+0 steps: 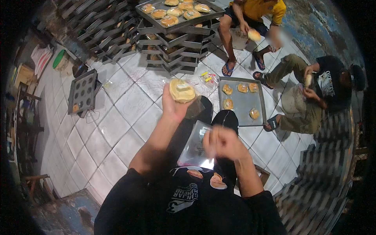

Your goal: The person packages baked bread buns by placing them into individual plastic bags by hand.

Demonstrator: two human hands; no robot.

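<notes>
A round golden bread bun point(183, 92) rests in my left hand point(172, 105), raised in front of my knees. The fingers curl around its underside, and a piece of clear plastic hangs beside it over my leg. My right hand point(225, 143) is smeared by motion above my lap, its fingers bent, and what they hold, if anything, cannot be made out. Beneath it, a stack of clear plastic bags point(192, 150) lies across my thighs.
A metal tray point(261, 119) with several buns lies on the tiled floor, right of my knees. Trays of buns point(180, 27) are stacked ahead. Two people sit at the right, each holding a bun. A dark tray with round hollows point(83, 93) stands left.
</notes>
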